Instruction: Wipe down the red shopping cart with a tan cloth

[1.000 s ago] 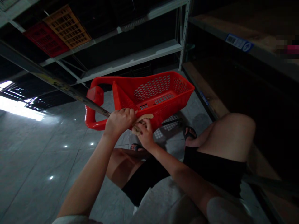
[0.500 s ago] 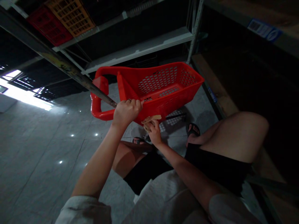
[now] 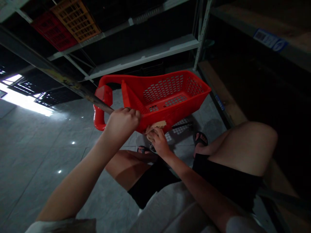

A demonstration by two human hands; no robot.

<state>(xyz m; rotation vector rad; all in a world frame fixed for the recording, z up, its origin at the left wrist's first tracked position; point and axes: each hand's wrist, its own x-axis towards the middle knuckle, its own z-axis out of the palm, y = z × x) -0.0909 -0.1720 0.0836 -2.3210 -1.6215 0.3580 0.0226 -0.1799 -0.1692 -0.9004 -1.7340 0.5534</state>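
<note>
Grey, scuffed pole [image 3: 60, 79] slants across the red shopping cart's [image 3: 181, 106] handle end into the left hand [image 3: 124, 122], fingers wrapped tight: probably stiff, weighty, best held near its end. Right hand [image 3: 159, 140] pinches a crumpled tan sheet [image 3: 160, 124], likely light and pliable, before the cart's near side.

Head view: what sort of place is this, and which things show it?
Probably a shop or its storeroom: a red shopping cart, metal shelving with plastic crates, and a blue-and-white label on a shelf edge.

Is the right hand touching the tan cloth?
Touching. The head view shows the right hand with its fingers curled over the tan cloth.
</note>
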